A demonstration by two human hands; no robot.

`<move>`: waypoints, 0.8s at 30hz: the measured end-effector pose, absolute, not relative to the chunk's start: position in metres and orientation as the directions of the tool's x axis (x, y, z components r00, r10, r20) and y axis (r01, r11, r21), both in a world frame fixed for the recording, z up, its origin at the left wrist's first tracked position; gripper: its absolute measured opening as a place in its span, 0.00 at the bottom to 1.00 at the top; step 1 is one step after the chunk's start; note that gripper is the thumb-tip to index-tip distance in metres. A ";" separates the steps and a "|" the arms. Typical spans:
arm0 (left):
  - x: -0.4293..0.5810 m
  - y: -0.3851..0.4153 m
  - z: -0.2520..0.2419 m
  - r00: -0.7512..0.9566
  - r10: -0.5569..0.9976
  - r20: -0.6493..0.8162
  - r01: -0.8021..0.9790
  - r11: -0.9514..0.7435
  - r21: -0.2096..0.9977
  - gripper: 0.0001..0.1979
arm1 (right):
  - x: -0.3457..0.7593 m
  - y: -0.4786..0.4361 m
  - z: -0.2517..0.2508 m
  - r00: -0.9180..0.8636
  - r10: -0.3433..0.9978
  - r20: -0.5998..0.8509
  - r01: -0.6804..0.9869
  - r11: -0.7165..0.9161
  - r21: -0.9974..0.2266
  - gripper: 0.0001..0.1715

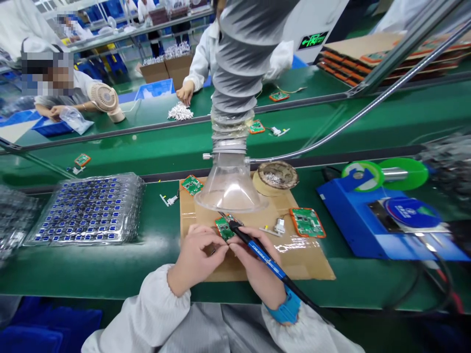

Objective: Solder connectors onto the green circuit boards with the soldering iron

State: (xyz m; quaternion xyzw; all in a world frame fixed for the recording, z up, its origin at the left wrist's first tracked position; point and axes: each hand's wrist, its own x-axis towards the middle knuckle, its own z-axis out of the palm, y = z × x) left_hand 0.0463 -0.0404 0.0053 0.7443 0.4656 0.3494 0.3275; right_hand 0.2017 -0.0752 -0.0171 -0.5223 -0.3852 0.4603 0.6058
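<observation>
A blue and black soldering iron [262, 251] rests in my right hand [263, 274], its tip slanting up and left over a small green circuit board [222, 227] with an orange edge. The thumb and forefinger of that hand also come together at the board's near edge. My left hand [195, 257] is closed in a pinch just left of them, its fingertips almost meeting the right ones; what it pinches is too small to make out. Both hands are above a cardboard sheet [312, 264]. Directly beyond the board hangs a clear fume funnel [232, 184].
Another board [308, 222] and a white connector [279, 225] lie to the right, near a blue solder feeder [353, 220]. A round tip-cleaning pot [276, 177] stands behind. Stacked clear trays [88, 208] hold blue parts at left. Co-workers sit across the green conveyor [165, 152].
</observation>
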 end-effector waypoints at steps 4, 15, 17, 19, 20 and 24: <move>0.047 -0.042 0.004 0.259 0.954 0.154 0.423 -0.255 0.870 0.05 | 0.202 -0.074 -0.020 0.299 0.953 -0.058 -0.179 -0.003 -0.984 0.16; 0.044 -0.035 -0.008 0.207 0.973 0.101 0.475 -0.190 0.859 0.06 | 0.202 -0.075 -0.031 0.282 0.957 0.063 -0.005 0.067 -0.998 0.15; 0.041 -0.026 -0.012 0.218 0.971 0.100 0.555 -0.207 0.806 0.07 | 0.209 -0.076 -0.039 0.307 0.946 0.104 0.077 0.084 -0.993 0.16; 0.038 -0.018 -0.016 0.240 0.967 0.084 0.631 -0.221 0.744 0.07 | 0.219 -0.078 -0.045 0.342 0.928 0.149 0.173 0.094 -0.981 0.17; 0.037 -0.015 -0.019 0.252 0.965 0.075 0.658 -0.228 0.718 0.07 | 0.225 -0.079 -0.047 0.359 0.917 0.177 0.226 0.098 -0.969 0.17; 0.038 -0.010 -0.025 0.272 0.960 0.061 0.704 -0.242 0.668 0.08 | 0.244 -0.086 -0.051 0.366 0.886 0.285 0.403 0.125 -0.906 0.13</move>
